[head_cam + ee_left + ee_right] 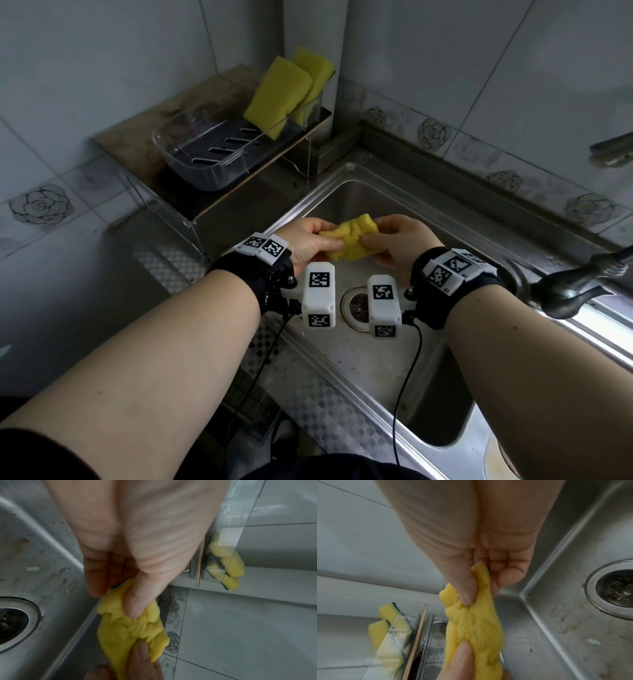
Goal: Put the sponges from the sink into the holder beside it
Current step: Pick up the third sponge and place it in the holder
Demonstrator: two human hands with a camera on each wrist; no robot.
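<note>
Over the steel sink [387, 356], the left hand [308, 240] and right hand [399, 241] are each pinching an end of a crumpled yellow sponge [349, 240], while two more sponges [291, 89] are standing in the clear holder [310, 113] beside the sink.

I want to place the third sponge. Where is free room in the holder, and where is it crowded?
Free: the slotted clear tray, left of the two sponges. Crowded: the holder's right end at the wall corner, where both lean. The left hand and right hand grip the squeezed sponge over the sink.
</note>
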